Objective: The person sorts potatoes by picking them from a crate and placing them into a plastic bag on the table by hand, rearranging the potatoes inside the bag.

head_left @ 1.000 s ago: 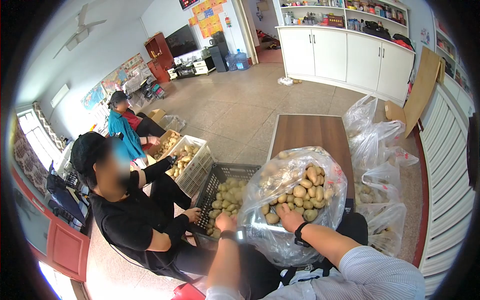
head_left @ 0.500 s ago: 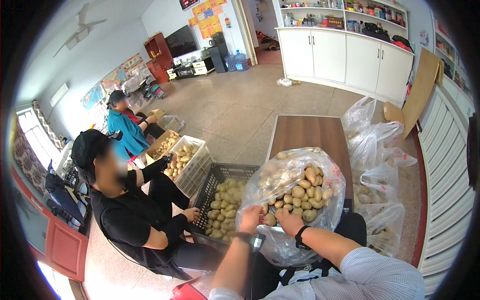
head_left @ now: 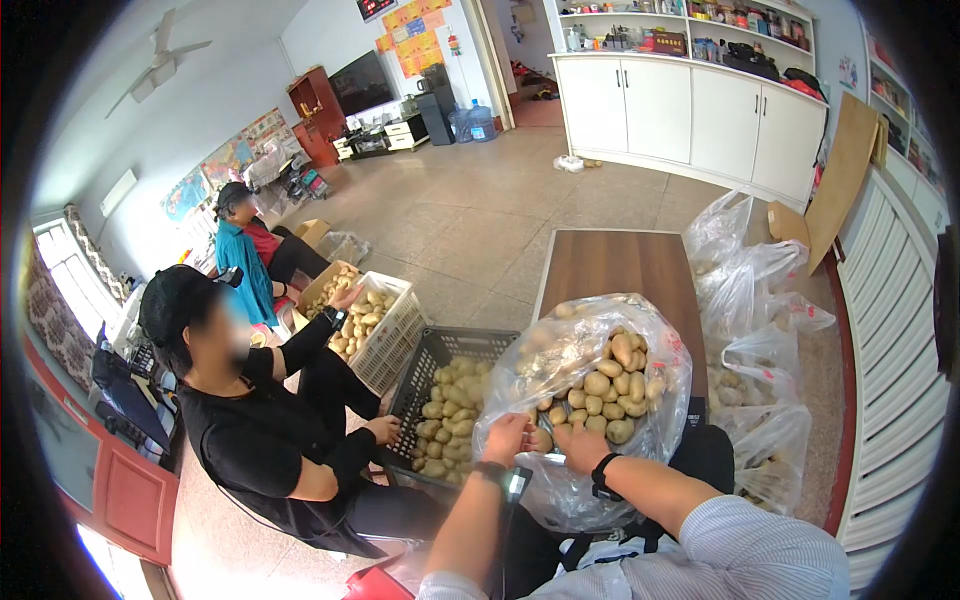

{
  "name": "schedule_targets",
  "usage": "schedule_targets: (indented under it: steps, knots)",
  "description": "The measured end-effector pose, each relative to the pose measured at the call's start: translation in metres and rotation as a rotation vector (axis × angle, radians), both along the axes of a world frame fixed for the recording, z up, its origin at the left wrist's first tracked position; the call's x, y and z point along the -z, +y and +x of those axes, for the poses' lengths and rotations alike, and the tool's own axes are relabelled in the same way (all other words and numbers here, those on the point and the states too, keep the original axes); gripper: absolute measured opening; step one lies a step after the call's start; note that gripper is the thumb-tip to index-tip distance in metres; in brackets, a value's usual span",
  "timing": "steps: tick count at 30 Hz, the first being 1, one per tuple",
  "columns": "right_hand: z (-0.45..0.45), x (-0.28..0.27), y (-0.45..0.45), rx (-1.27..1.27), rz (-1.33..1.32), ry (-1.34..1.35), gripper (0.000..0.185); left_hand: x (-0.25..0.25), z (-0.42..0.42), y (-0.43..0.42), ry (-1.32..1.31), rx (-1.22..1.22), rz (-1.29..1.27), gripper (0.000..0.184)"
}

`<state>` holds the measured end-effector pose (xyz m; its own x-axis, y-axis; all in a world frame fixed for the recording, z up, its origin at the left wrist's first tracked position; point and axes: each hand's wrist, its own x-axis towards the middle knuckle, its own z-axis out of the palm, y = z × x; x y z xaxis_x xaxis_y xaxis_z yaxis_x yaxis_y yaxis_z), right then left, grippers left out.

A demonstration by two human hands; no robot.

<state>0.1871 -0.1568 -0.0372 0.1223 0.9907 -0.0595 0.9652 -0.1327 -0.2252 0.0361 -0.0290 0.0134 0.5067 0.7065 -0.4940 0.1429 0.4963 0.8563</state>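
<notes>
- The left hand (head_left: 508, 437) is at the near left edge of the clear bag (head_left: 525, 365), its fingers bent inward; whether they pinch anything cannot be told.
- The right hand (head_left: 583, 447) is just beside it, over the near edge of the potatoes (head_left: 612, 385); its fingertips are partly hidden, so its grip cannot be told either.
- A single potato (head_left: 543, 440) shows in the narrow gap between the two hands.
- The potatoes lie heaped inside the bag, mostly beyond the right hand and toward its right side.
- The bag stands wide open in front of the person, overlapping the near end of the brown table (head_left: 620, 262).
- Left of the bag is a grey crate (head_left: 470, 338) with more potatoes inside, many paler than those in the bag.
- A co-worker in black (head_left: 245, 430) sits left of this crate, one hand (head_left: 384, 430) at its side and the other (head_left: 346, 295) above a white crate (head_left: 395, 350) of potatoes.
- Farther back sits a person in teal (head_left: 240, 262).
- Several filled plastic bags (head_left: 757, 360) stand on the floor right of the table.
</notes>
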Motion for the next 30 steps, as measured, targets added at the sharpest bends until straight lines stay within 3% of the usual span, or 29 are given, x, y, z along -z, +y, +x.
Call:
schedule_targets:
  steps: [9, 11, 14, 18, 20, 21, 23, 26, 29, 30]
  knots:
    - [-0.005, -0.001, -0.008, 0.069, -0.041, 0.041, 0.052, -0.001, -0.003, 0.000, 0.014, 0.009, -0.006, 0.027]
    - [-0.005, -0.002, -0.008, 0.235, -0.081, 0.302, 0.056, 0.001, -0.005, 0.001, 0.021, 0.006, -0.010, 0.028]
    - [0.005, 0.021, -0.001, 0.288, -0.056, 0.491, 0.054, 0.002, -0.007, 0.002, 0.034, 0.010, -0.012, 0.029]
    - [0.016, 0.028, -0.003, 0.205, 0.097, 0.581, 0.058, 0.003, -0.008, 0.004, 0.042, 0.044, -0.015, 0.030]
    - [0.013, -0.009, -0.005, 0.503, -0.094, 1.233, 0.049, 0.004, -0.007, 0.003, 0.046, 0.060, -0.012, 0.031]
    - [0.014, -0.014, -0.005, 0.505, -0.093, 1.233, 0.049, 0.005, -0.007, 0.004, 0.048, 0.061, -0.013, 0.033]
    - [0.014, -0.023, -0.006, 0.496, -0.038, 1.550, 0.038, 0.007, -0.006, 0.004, 0.051, 0.061, -0.014, 0.034]
    - [0.009, -0.040, -0.002, 0.423, -0.026, 1.701, 0.030, -0.007, -0.004, -0.003, 0.069, 0.085, 0.000, 0.038]
    - [0.006, -0.050, 0.002, 0.291, -0.082, 1.768, 0.030, -0.022, -0.003, -0.009, -0.074, 0.140, -0.123, 0.037]
    - [0.005, -0.053, 0.002, 0.291, -0.082, 1.769, 0.030, -0.023, -0.002, -0.008, -0.115, 0.251, -0.146, 0.037]
